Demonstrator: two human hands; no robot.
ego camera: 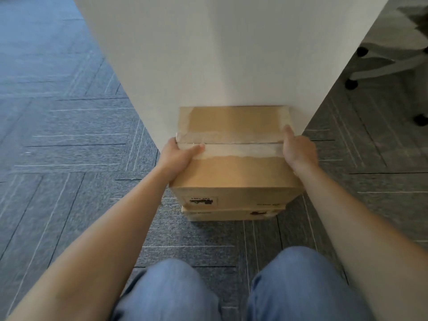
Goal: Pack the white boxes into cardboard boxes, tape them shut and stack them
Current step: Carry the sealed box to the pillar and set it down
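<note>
A taped cardboard box (234,172) sits on top of another cardboard box (229,214) on the carpet, pushed against a white panel. Clear tape runs across its top seam. My left hand (178,156) grips the box's left edge, thumb lying on the tape. My right hand (298,149) holds the right edge, with its thumb on the top and the other fingers down the side. No white boxes are in view.
The white panel (220,54) rises straight behind the stack. Grey carpet tiles (69,147) spread to the left and front. An office chair base with castors (382,66) stands at the right rear. My knees in blue jeans (231,290) are at the bottom.
</note>
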